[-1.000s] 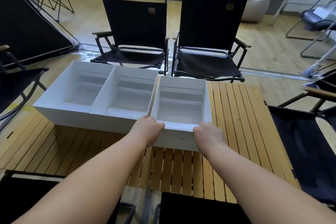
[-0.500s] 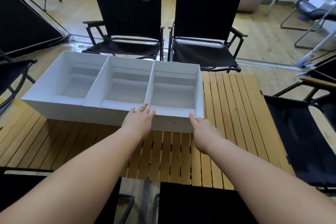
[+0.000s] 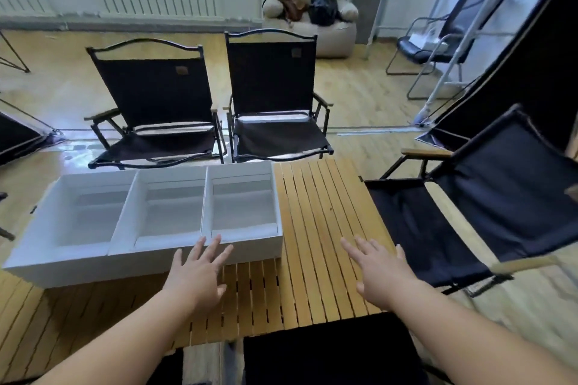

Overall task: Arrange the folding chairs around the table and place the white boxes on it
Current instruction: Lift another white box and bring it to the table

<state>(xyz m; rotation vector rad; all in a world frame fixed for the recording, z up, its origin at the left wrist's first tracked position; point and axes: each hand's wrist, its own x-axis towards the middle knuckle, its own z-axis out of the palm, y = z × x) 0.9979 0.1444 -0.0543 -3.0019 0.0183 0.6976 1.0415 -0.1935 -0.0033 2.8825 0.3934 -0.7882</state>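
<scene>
Nearest of all, a dark chair seat fills the bottom edge, tucked against the near side of the slatted wooden table. Over the slats both hands hover open and empty: the left hand has its fingers spread, tips at the near wall of the rightmost box — whether they touch it cannot be told — while the right hand is splayed above bare wood. Three white boxes sit on the table's left half in one row, wall against wall, open tops up. They look like thin card or foam board, so probably light and fairly stiff but easy to dent; a sensible hold would be on two opposite walls near the corners, or a flat push on the near wall, since they should slide readily on the slats. To the right a folding chair faces the table, and beyond the far edge two folding chairs stand side by side. Farthest back, a beanbag carries bags.
</scene>
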